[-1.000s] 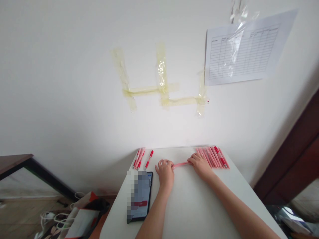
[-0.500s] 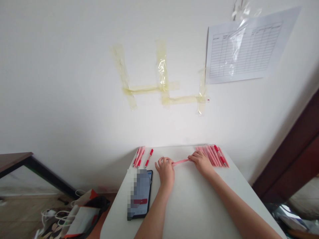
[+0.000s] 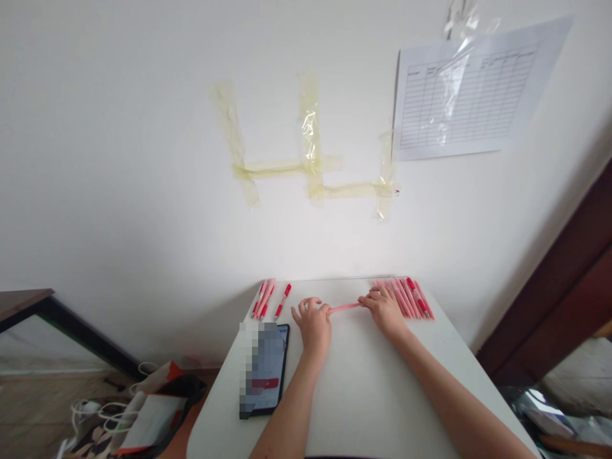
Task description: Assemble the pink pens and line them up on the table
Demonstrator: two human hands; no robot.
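Note:
A slim pink pen-shaped stick (image 3: 345,308) spans the gap between my two hands over the far part of the white table (image 3: 363,382). My left hand (image 3: 314,322) pinches its left end between thumb and finger, the other fingers loosely curled. At the right end, my right hand (image 3: 384,309) closes its fingertips on the stick. Just beyond the right hand lies a row of several similar pink sticks (image 3: 404,298) with a red pen (image 3: 418,298) among them. To the left are a single red pen (image 3: 282,302) and a small bunch of red and pink pens (image 3: 263,299).
A phone (image 3: 268,373), partly blurred out, lies left of my left forearm. The table's back edge meets a white wall with yellowed tape (image 3: 310,127) and a printed sheet (image 3: 468,102). Paper bags (image 3: 148,421) stand on the floor at left, below a dark table (image 3: 29,303).
Both hands keep hold of the pink stick in nearly the same place. The whole view has shifted slightly.

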